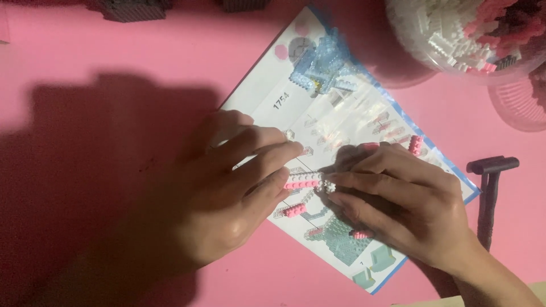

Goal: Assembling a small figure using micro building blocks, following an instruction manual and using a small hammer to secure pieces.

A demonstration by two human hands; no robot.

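Resting low on the pink bench (102, 51), both hands over a printed instruction sheet (267, 96) lying slantwise. Pinching between them a short pink brick strip (302, 181), lifted just above the sheet near its middle: left hand (227, 199) with fingers (267, 156) closed together along the strip's left end, right hand (398, 204) with fingers (347, 181) clamped on the right end, where a small white toothed piece (329, 185) is sitting against the strip. Lying on the sheet just below the strip, a smaller pink brick (294, 211), and another pink piece (360, 233) peeking from under the right palm. Sitting near the sheet's right edge, beyond the right knuckles, a small pink-and-white block (416, 144). Lying on the bench to the right of the sheet, well apart from the hands, a dark T-shaped tool (489, 193). Standing farther up on the sheet's top end, a pale blue translucent brick assembly (324, 65). Sitting at the far right corner, a clear tub (409, 51) heaped with white, pink and dark bricks, a second clear container (520, 108) just beside it. Showing at the far top edge, two dark blocks (133, 8), too cropped to identify.
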